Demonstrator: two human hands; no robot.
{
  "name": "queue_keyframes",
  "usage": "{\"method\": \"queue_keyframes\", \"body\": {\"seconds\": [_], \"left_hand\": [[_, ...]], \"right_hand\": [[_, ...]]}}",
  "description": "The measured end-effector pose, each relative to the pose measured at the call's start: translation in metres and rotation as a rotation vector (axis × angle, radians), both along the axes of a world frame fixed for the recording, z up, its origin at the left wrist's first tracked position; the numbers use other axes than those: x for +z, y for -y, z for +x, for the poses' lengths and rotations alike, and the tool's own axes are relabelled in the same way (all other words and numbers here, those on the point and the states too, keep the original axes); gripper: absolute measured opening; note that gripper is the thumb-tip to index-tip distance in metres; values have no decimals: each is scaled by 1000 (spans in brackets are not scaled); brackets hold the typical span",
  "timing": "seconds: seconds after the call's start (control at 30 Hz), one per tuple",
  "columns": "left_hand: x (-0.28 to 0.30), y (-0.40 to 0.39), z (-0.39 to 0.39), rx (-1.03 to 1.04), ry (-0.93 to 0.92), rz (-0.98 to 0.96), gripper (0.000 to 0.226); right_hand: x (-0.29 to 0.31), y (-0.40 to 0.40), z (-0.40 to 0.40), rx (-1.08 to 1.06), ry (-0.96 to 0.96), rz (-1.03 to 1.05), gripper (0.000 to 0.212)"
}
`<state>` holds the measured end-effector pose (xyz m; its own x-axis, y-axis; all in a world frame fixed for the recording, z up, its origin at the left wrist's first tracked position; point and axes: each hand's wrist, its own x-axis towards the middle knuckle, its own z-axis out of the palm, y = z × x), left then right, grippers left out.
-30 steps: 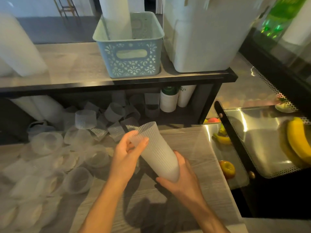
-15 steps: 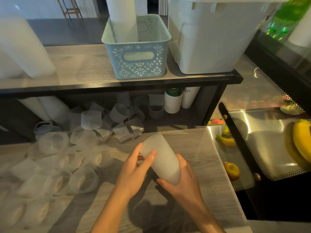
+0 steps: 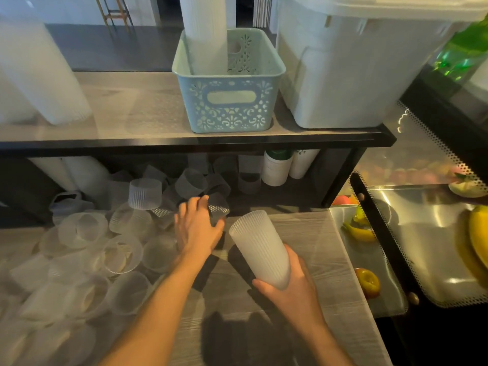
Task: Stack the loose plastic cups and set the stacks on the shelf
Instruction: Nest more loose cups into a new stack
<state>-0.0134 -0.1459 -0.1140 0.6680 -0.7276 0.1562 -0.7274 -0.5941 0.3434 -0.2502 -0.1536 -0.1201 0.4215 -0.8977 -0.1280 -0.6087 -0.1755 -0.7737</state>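
Loose cups (image 3: 87, 249) lay left on the desk (image 3: 303, 233), under the shelf (image 3: 148, 120); basket (image 3: 229, 101) on the shelf, bin (image 3: 351, 70) to its right.

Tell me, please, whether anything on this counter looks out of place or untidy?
Yes: loose cups lie scattered on their sides across the counter's left half and under the shelf, unstacked. Nothing looks spilled or broken.

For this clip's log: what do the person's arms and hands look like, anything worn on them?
Both forearms are bare as far as the frame shows; no sleeves reach into view. The left hand and right hand wear no gloves, and no rings, watch or bracelets are visible. No markings show in this dim light.
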Motion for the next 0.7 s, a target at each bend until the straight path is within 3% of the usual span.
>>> {"method": "queue_keyframes", "body": {"seconds": [0.07,0.3,0.47,0.57,0.7], "left_hand": [[0,14,8,-20,128,116,61],[-16,43,23,-57,232,571,49],[-20,41,26,-66,298,568,34],[-8,38,26,-99,233,496,49],[13,18,29,-130,132,205,70]], "right_hand": [[-2,3,-1,4,5,-4,97],[-4,13,1,-11,10,-4,94],[-7,18,3,-18,-1,27,97],[-9,18,2,-25,-10,27,97],[-10,17,-2,-33,-32,10,98]]}}
